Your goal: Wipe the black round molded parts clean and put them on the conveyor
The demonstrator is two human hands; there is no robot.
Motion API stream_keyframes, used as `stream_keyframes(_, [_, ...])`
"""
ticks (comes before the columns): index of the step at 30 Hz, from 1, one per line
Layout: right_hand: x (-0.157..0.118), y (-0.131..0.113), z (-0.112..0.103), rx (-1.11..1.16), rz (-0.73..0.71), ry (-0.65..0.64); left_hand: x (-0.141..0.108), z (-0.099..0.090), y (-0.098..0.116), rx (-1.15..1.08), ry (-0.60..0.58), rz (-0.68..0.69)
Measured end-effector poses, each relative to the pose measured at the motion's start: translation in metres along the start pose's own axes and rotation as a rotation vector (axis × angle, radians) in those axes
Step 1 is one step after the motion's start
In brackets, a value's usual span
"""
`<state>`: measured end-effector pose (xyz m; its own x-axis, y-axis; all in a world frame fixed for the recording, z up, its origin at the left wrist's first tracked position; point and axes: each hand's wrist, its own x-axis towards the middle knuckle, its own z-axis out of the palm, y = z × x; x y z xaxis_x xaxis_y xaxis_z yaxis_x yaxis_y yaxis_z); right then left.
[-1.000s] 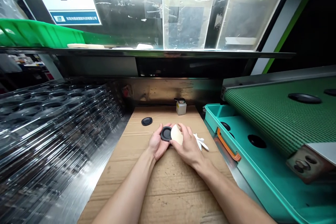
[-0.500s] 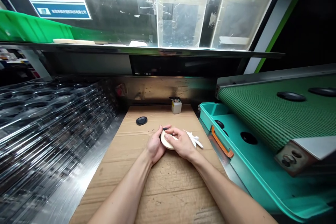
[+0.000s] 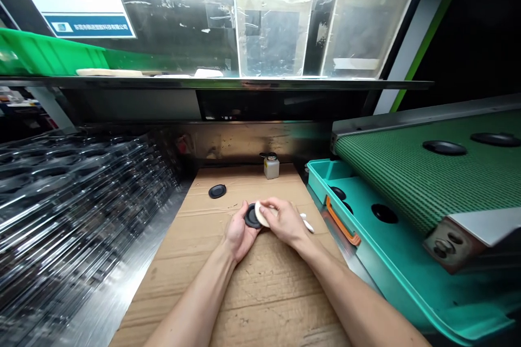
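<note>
My left hand [image 3: 238,234] is closed around the edge of a round black disc-shaped part [image 3: 251,217], its dished face turned up. In my right hand [image 3: 284,222] is a round cream-white pad [image 3: 260,215], pinched between thumb and fingers and overlapping the disc's right side. White slim pieces [image 3: 308,225] lie on the cardboard [image 3: 244,293] just right of my right hand, partly hidden by it. Another black disc [image 3: 217,191] rests on the cardboard farther back, to the left. A small pale bottle with a dark cap [image 3: 271,167] stands at the back.
Stacked clear plastic trays [image 3: 81,195] fill the left side. To the right sits a teal bin [image 3: 366,249] with an orange handle and black discs inside. Above it runs a green conveyor belt [image 3: 391,157] carrying black discs. A metal shelf [image 3: 228,84] crosses overhead, holding a green bin [image 3: 49,54].
The cream pad has shifted rightward across the black disc, uncovering much of the disc's face. The camera view has moved slightly.
</note>
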<state>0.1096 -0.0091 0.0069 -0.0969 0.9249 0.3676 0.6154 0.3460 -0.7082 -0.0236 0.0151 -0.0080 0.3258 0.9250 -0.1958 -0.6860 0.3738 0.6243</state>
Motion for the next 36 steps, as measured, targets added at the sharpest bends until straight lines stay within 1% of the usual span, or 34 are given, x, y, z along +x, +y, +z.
stream_keyframes(2, [-0.001,-0.001,-0.003,-0.086,0.016,0.037,0.000,-0.001,0.000,-0.002,0.002,0.000])
stream_keyframes(5, [-0.003,-0.006,-0.002,-0.250,-0.029,-0.027,0.001,-0.001,0.000,-0.027,-0.012,-0.046])
stream_keyframes(6, [-0.004,-0.009,-0.001,-0.316,-0.013,-0.035,0.001,-0.001,0.000,-0.036,-0.017,-0.054])
stream_keyframes(8, [-0.004,-0.013,0.001,-0.430,0.071,-0.011,0.002,-0.002,0.001,-0.048,-0.011,-0.047])
stream_keyframes(9, [-0.004,-0.014,0.002,-0.464,0.094,-0.001,0.003,-0.001,0.001,-0.050,0.000,-0.045])
stream_keyframes(10, [-0.004,-0.014,0.003,-0.479,0.088,-0.001,0.003,-0.001,0.001,-0.050,0.007,-0.051])
stream_keyframes(12, [-0.003,-0.012,0.003,-0.468,0.029,-0.019,0.004,0.000,0.001,-0.047,0.008,-0.080])
stream_keyframes(14, [-0.002,-0.006,0.001,-0.447,0.028,0.004,0.004,0.000,0.002,-0.049,0.009,-0.089])
stream_keyframes(16, [0.000,0.004,-0.005,-0.405,0.112,0.104,0.003,0.000,0.006,-0.075,0.018,-0.071])
stream_keyframes(18, [0.002,0.014,-0.010,-0.315,0.171,0.219,0.003,-0.003,0.013,-0.130,0.047,-0.057])
stream_keyframes(19, [0.003,0.017,-0.012,-0.256,0.177,0.262,0.002,-0.004,0.017,-0.167,0.061,-0.057])
stream_keyframes(21, [0.002,0.022,-0.013,-0.154,0.167,0.300,0.002,-0.007,0.024,-0.251,0.082,-0.053])
stream_keyframes(25, [-0.001,0.020,-0.009,-0.081,0.142,0.286,0.000,-0.010,0.033,-0.382,0.077,-0.055])
stream_keyframes(27, [-0.003,0.018,-0.007,-0.072,0.139,0.243,-0.001,-0.010,0.035,-0.416,0.065,-0.060])
stream_keyframes(29, [-0.005,0.014,-0.005,-0.085,0.108,0.119,-0.003,-0.010,0.038,-0.445,0.063,-0.055])
stream_keyframes(31, [-0.006,0.010,-0.004,-0.144,0.030,-0.046,-0.004,-0.010,0.041,-0.458,0.070,-0.048])
stream_keyframes(32, [-0.007,0.008,-0.005,-0.196,-0.017,-0.094,-0.004,-0.011,0.042,-0.460,0.073,-0.050])
stream_keyframes(33, [-0.007,0.007,-0.007,-0.262,-0.055,-0.103,-0.005,-0.011,0.043,-0.461,0.074,-0.056])
stream_keyframes(34, [-0.007,0.007,-0.009,-0.337,-0.074,-0.069,-0.005,-0.011,0.044,-0.461,0.075,-0.065])
stream_keyframes(36, [-0.005,0.009,-0.016,-0.500,-0.048,0.061,-0.006,-0.011,0.045,-0.463,0.077,-0.083])
